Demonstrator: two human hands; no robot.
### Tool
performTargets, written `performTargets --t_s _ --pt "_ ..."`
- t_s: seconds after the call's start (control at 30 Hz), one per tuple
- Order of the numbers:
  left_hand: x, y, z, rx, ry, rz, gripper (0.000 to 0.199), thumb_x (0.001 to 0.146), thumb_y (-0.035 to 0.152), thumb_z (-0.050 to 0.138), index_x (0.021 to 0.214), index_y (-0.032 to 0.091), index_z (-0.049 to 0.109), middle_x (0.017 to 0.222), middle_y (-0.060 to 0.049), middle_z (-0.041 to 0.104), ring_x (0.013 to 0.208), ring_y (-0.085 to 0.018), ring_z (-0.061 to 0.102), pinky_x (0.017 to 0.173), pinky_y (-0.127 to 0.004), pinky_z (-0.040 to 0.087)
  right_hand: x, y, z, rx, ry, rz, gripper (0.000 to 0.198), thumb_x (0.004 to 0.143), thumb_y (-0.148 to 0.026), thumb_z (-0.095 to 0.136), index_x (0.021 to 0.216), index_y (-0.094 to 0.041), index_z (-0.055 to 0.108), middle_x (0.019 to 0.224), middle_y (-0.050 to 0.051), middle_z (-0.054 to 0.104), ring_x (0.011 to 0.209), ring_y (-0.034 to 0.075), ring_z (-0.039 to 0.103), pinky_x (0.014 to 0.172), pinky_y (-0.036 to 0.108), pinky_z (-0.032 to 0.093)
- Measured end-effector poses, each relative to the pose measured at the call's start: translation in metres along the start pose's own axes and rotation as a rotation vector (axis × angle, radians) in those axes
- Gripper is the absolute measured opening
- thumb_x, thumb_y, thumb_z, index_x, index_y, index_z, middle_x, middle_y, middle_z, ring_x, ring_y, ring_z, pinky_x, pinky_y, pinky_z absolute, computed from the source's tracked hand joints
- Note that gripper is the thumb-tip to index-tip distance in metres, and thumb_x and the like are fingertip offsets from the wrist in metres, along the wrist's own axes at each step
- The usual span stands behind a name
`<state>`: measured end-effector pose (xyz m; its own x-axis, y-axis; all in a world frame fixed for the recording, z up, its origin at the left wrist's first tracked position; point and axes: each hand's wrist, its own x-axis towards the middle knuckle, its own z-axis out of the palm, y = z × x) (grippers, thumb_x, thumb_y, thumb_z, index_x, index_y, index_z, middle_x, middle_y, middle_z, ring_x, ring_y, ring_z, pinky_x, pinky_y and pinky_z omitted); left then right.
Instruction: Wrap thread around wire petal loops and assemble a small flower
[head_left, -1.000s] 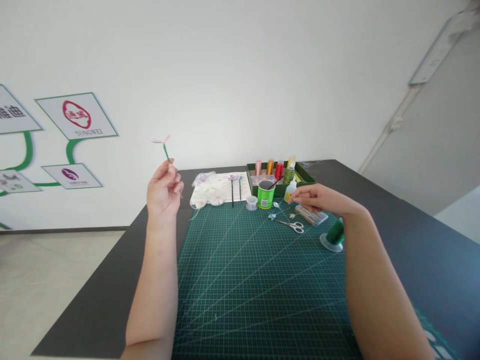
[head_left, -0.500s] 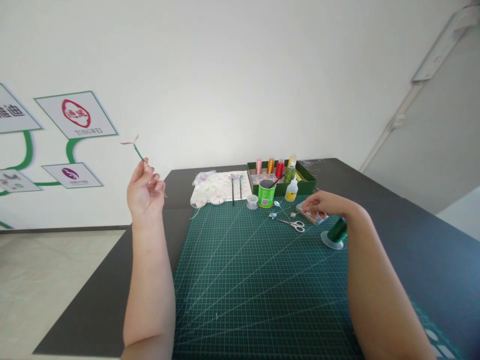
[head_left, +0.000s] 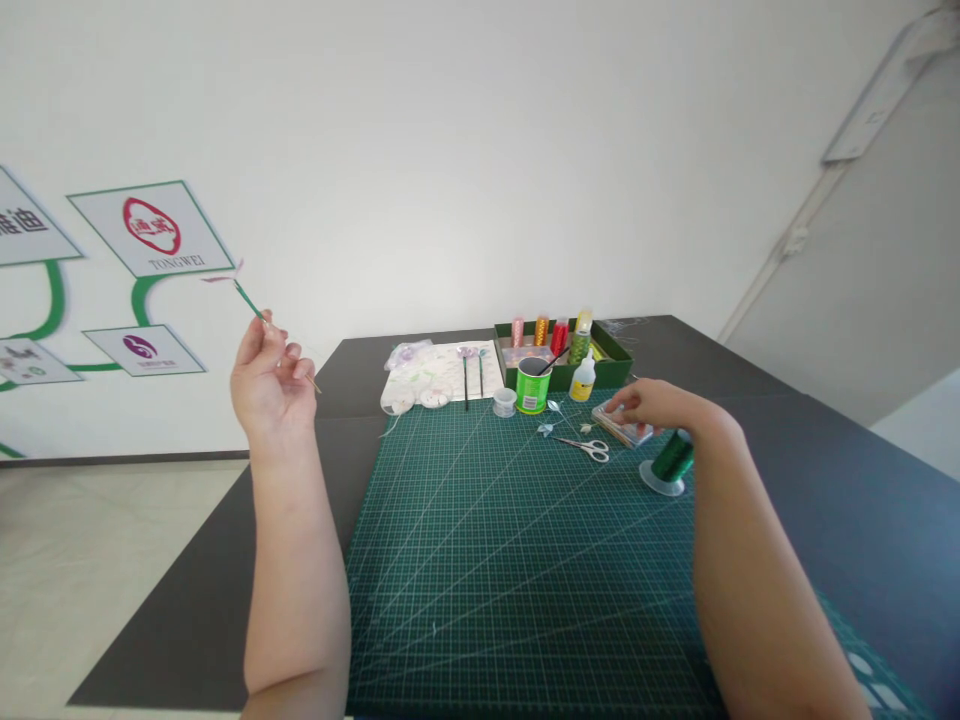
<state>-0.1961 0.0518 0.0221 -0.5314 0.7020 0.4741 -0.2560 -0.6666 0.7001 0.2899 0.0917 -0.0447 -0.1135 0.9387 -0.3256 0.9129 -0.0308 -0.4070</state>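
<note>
There was one pink-tipped green stem, one clear case, one pair of scissors, one green thread spool, one glue bottle. Left hand was curled, fingertips pinching the stem, raised left of the cutting mat. Right hand was bent over the case, fingers at it; couldn't tell whether it gripped.

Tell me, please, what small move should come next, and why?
Perhaps the right hand should grip the flat clear case: its fingertips are right at the case, while the left hand is occupied, holding up the pink-tipped green stem.
</note>
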Motion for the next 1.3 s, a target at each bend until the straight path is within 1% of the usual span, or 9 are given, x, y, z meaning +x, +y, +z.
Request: performTargets --t_s 0.2,0.43,0.57,0.73,0.83,0.93,1.0,1.1,1.3 --pt "-0.020 0.004 0.031 0.047 0.069 0.133 0.018 0.067 0.022 0.088 0.082 0.025 0.078 0.074 0.000 0.067 0.052 -0.007 0.042 0.039 -0.020 0.022 -0.022 -0.013 -0.013 -0.148 0.317 0.009 0.037 0.086 -0.029 0.067 0.116 -0.014 0.080 0.103 0.013 0.081 0.084 0.027 0.077 0.066 0.032 0.058" --pt "-0.072 0.002 0.073 0.367 -0.239 0.293 0.009 0.081 0.027 0.082 0.090 0.025 0.080 0.087 -0.002 0.071 0.058 -0.009 0.050 0.044 -0.022 0.033 -0.076 -0.078 -0.008 -0.014 0.737 -0.265 0.031 0.093 -0.034 0.061 0.111 -0.020 0.082 0.094 0.010 0.081 0.082 0.027 0.073 0.084 0.041 0.057" --pt "-0.099 0.003 0.087 0.564 -0.450 0.336 0.007 0.089 0.026 0.076 0.093 0.028 0.081 0.084 -0.002 0.068 0.071 -0.013 0.059 0.053 -0.024 0.044 -0.094 -0.121 0.013 0.298 0.669 -0.487 0.041 0.094 -0.039 0.065 0.129 -0.020 0.075 0.117 0.014 0.078 0.079 0.023 0.072 0.070 0.037 0.059" --pt "-0.116 0.002 0.096 0.664 -0.582 0.373 0.011 0.094 0.023 0.070 0.097 0.026 0.080 0.087 -0.002 0.068 0.069 -0.012 0.059 0.054 -0.025 0.045 -0.095 -0.154 0.047 0.733 0.137 -0.707 0.074 0.093 -0.045 0.069 0.160 -0.027 0.042 0.153 0.018 0.056 0.074 0.019 0.074 0.041 0.025 0.050" --pt "-0.118 0.001 0.097 0.712 -0.598 0.412 0.013 0.095 0.020 0.068 0.098 0.025 0.080 0.089 -0.002 0.069 0.069 -0.012 0.060 0.057 -0.025 0.047 -0.092 -0.163 0.059 0.862 -0.023 -0.741 0.081 0.092 -0.043 0.071 0.164 -0.031 0.034 0.157 0.018 0.050 0.074 0.017 0.074 0.040 0.024 0.049" --pt "-0.117 0.000 0.097 0.751 -0.585 0.443 0.013 0.097 0.022 0.067 0.099 0.024 0.079 0.088 -0.001 0.069 0.067 -0.011 0.059 0.058 -0.025 0.048 -0.092 -0.165 0.060 0.917 -0.035 -0.747 0.079 0.093 -0.041 0.070 0.163 -0.028 0.036 0.140 0.017 0.065 0.074 0.017 0.073 0.044 0.024 0.051" --pt "-0.116 0.000 0.096 0.767 -0.574 0.469 0.012 0.097 0.022 0.067 0.099 0.024 0.079 0.087 -0.001 0.069 0.066 -0.011 0.058 0.059 -0.025 0.048 -0.095 -0.164 0.058 0.916 -0.004 -0.738 0.073 0.095 -0.042 0.068 0.160 -0.021 0.041 0.105 0.011 0.076 0.066 0.014 0.068 0.046 0.024 0.050" --pt "-0.115 -0.002 0.095 0.790 -0.566 0.512 0.012 0.097 0.023 0.068 0.098 0.024 0.079 0.087 -0.001 0.069 0.068 -0.011 0.059 0.060 -0.025 0.047 -0.105 -0.163 0.053 0.857 0.092 -0.699 0.061 0.098 -0.040 0.063 0.152 -0.013 0.051 0.061 -0.003 0.063 0.049 0.011 0.054 0.045 0.023 0.044" --pt "-0.117 -0.003 0.095 0.842 -0.610 0.542 0.015 0.100 0.024 0.064 0.100 0.025 0.079 0.088 -0.001 0.069 0.071 -0.013 0.061 0.063 -0.026 0.048 -0.124 -0.162 0.050 0.613 0.284 -0.670 0.042 0.101 -0.037 0.058 0.134 -0.014 0.070 0.050 -0.006 0.052 0.044 0.010 0.045 0.045 0.025 0.036"
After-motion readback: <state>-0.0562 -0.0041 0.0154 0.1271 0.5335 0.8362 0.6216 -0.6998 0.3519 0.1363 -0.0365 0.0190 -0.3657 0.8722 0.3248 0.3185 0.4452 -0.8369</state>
